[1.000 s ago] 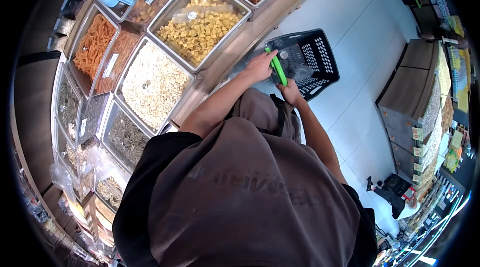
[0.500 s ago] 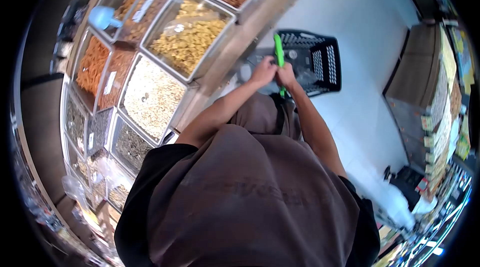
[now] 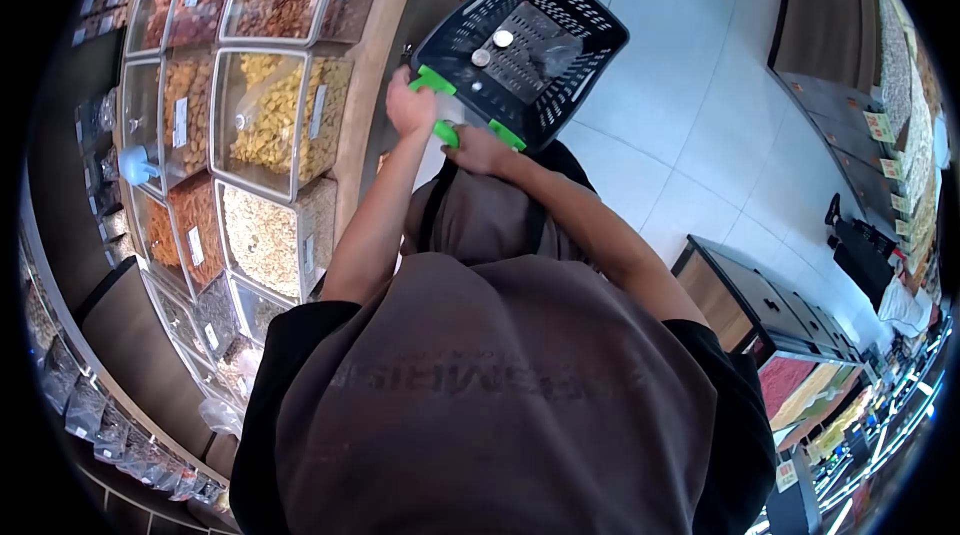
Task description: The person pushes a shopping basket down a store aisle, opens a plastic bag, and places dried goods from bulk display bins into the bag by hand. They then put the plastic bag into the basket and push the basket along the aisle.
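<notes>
holding green handle (image 3: 446, 134), left grip (image 3: 409, 109) & right grip (image 3: 478, 151) both closed on it; dark basket (image 3: 576, 7) ahead, nr. wood ledge (image 3: 385, 25). poss. risk: leftward swing knocks corner/knuckles there.

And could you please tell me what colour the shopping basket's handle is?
The handle is bright green, showing best in the head view.

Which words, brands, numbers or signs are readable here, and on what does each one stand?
No text is readable with certainty.
Brown garment: dark lettering, too faint.
Clear bins: white labels, too small.
Right-hand display: small cards, too small.
</notes>
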{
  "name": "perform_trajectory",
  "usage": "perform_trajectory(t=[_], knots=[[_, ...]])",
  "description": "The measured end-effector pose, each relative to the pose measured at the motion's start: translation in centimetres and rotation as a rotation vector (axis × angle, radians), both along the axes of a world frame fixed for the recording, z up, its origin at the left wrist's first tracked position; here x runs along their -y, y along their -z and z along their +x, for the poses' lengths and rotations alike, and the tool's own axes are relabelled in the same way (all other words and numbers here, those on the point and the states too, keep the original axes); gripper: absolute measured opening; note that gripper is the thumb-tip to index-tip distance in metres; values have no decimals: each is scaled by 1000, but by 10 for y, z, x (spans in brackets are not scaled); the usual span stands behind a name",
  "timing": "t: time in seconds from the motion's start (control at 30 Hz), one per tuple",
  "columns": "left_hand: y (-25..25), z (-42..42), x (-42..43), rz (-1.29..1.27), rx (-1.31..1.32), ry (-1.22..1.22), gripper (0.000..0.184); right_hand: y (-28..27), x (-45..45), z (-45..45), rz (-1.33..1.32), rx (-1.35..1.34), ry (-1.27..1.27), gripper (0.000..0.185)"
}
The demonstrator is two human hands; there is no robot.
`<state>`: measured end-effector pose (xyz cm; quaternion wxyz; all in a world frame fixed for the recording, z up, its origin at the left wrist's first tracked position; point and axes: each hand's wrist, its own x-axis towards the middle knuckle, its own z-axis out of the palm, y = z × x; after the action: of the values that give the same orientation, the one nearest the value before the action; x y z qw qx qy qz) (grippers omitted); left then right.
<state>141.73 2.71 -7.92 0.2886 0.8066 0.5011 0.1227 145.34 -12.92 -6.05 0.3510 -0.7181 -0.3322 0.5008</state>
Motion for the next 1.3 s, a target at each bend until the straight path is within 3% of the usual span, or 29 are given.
perform_trajectory(t=[0.07,0.2,0.3,0.43,0.53,0.63,0.83,0.9,1.07,1.13,1.17,1.23,1.3], knots=[[-2,-6,10,-139,-207,1,30,0,12,14,15,-17,-103,39],[-5,4,41,-58,-103,-222,11,12,28,38,109,26,-187,48],[-15,14,56,-66,-136,-229,11,17,35,61,36,-4,-314,44],[-23,29,41,-155,-335,90,21,13,36,94,12,29,-385,40],[-29,55,19,-323,-377,76,26,0,30,119,10,31,-367,38],[-25,84,7,-308,-292,68,27,4,20,147,34,93,-350,39],[-5,172,-28,-298,-172,145,27,-8,-8,224,-75,298,-180,34],[-13,209,-44,-366,-190,172,28,-18,-22,250,-282,400,-63,36],[22,274,-85,-382,-130,468,38,-9,-45,311,-326,455,91,36],[20,295,-80,-193,67,78,58,-12,-58,334,-344,454,109,38],[19,301,-80,-194,63,85,58,-15,-64,343,-358,435,117,39],[5,314,-74,-710,179,-200,70,-11,-70,359,-359,442,124,41],[4,330,-66,-1230,282,-506,65,1,-78,373,-299,442,197,35]])
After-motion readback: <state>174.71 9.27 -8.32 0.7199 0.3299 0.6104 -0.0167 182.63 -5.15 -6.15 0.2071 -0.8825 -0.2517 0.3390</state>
